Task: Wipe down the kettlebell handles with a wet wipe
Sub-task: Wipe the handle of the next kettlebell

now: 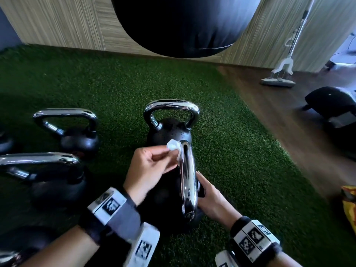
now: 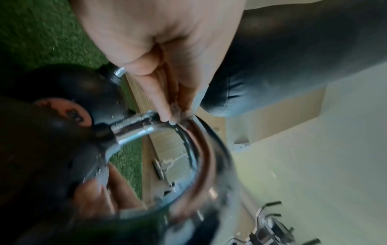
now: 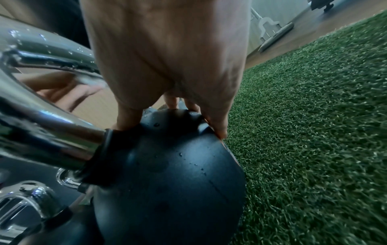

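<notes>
On the green turf [image 1: 240,160] in front of me stands a black kettlebell [image 3: 167,182] whose chrome handle [image 1: 187,180] I see edge-on in the head view. My left hand [image 1: 165,155] pinches a crumpled white wet wipe [image 1: 173,147] against the handle's far end, on its left side. My right hand [image 1: 207,195] grips the ball on its right side, just below the handle's near leg. In the right wrist view the right hand's fingers [image 3: 217,126] curl over the wet, beaded ball beside the handle [image 3: 41,119]. The left wrist view shows the left hand [image 2: 167,66] at the blurred handle [image 2: 134,129].
Another kettlebell [image 1: 171,120] stands just behind, two more at the left [image 1: 77,132] [image 1: 48,174]. A black punching bag [image 1: 183,26] hangs ahead. On the wooden floor at right are a mop [image 1: 281,74], a black machine [image 1: 333,108] and a yellow bag [image 1: 349,205].
</notes>
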A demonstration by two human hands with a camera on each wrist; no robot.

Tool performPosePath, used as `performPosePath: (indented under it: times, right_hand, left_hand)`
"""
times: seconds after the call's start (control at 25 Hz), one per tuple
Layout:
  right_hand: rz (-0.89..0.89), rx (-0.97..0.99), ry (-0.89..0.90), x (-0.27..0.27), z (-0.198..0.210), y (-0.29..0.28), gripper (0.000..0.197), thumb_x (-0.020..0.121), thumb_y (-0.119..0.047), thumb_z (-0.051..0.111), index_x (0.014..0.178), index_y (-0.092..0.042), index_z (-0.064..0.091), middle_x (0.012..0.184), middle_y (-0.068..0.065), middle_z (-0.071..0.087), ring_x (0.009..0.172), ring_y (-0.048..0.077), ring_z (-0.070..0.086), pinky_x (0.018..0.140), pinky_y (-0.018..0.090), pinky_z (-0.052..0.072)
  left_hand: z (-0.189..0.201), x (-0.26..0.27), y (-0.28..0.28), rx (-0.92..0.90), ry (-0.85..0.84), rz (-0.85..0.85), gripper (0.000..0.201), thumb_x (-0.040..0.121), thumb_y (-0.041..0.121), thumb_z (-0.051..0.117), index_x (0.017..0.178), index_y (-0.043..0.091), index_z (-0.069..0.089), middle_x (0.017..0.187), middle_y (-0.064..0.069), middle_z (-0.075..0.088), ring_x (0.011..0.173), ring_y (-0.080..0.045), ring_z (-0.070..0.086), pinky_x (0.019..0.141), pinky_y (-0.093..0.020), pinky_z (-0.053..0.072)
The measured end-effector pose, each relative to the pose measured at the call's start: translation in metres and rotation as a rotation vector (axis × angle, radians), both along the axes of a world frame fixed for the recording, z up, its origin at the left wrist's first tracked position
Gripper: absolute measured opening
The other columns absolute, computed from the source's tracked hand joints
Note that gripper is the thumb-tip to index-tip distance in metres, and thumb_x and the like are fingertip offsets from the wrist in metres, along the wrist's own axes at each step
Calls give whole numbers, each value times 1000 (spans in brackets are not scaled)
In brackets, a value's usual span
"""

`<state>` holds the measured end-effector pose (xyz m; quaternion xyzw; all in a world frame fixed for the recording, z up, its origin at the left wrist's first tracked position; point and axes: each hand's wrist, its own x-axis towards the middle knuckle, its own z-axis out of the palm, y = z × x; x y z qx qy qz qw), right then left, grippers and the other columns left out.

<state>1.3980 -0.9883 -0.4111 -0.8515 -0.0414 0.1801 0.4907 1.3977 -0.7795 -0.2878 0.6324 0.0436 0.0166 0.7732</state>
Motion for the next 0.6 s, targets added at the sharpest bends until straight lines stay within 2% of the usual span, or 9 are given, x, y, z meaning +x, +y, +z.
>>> performPosePath:
  times: [0.04, 0.16, 0.24, 0.32, 0.4, 0.48, 0.52, 0.6]
  right_hand:
    - [0, 5, -8, 0, -1, 0, 100, 63, -65, 80, 150, -48, 34, 154, -3, 49, 145, 16, 43, 119, 47, 38]
    - [-4, 15, -16, 1, -1, -1, 104, 59, -77, 78, 150, -47, 36, 153, -5, 50, 143, 16, 45, 118, 46, 38]
    - [-16, 28, -15, 0, -2, 0, 104, 57, -80, 77, 148, -48, 38, 152, -6, 51, 142, 16, 47, 118, 46, 39]
    - [-21, 50, -14, -2, -4, 0, 99, 60, -74, 80, 147, -48, 40, 151, -5, 53, 141, 17, 49, 117, 47, 41]
    - [-30, 71, -16, -5, -4, 0, 97, 60, -74, 80, 145, -47, 42, 149, -3, 54, 139, 20, 51, 115, 50, 42]
    - [-37, 88, -19, -6, -1, -1, 96, 60, -75, 80, 144, -44, 45, 143, -3, 59, 133, 20, 56, 112, 51, 45]
    - [-33, 90, -22, -6, 0, -1, 93, 62, -71, 82, 143, -42, 46, 138, -5, 63, 128, 18, 60, 109, 51, 47]
    - [-24, 87, -17, -5, 3, -1, 85, 66, -59, 83, 142, -41, 48, 129, -7, 68, 120, 15, 64, 105, 49, 51]
  left_hand:
    - [2, -11, -1, -7, -14, 0, 13, 86, -3, 71, 98, -7, 75, 79, -7, 77, 72, -9, 72, 71, -22, 62]
    - [15, -17, 0, 107, -72, -17, 13, 81, -1, 77, 93, 3, 79, 80, -8, 79, 72, -10, 73, 72, -20, 60]
    - [23, -15, 6, 81, -47, -71, 12, 78, 0, 79, 89, 5, 79, 78, -13, 78, 69, -13, 72, 70, -20, 60]
    - [27, -24, 12, 76, 3, -185, 11, 74, 4, 80, 85, 2, 77, 75, -17, 77, 66, -15, 72, 67, -21, 60]
    - [23, -40, 16, 82, 73, -302, 16, 71, 5, 82, 83, -2, 75, 75, -18, 76, 65, -17, 73, 65, -22, 60]
    - [17, -51, 18, 111, 68, -320, 17, 69, 4, 84, 81, -4, 74, 77, -18, 76, 68, -18, 74, 65, -24, 61]
    - [13, -53, 19, 139, 33, -300, 17, 68, 6, 85, 80, -2, 75, 78, -17, 77, 69, -18, 74, 65, -24, 61]
    - [0, -57, 23, 190, -48, -309, 12, 66, 11, 86, 75, 11, 78, 78, -10, 78, 71, -13, 73, 67, -21, 59]
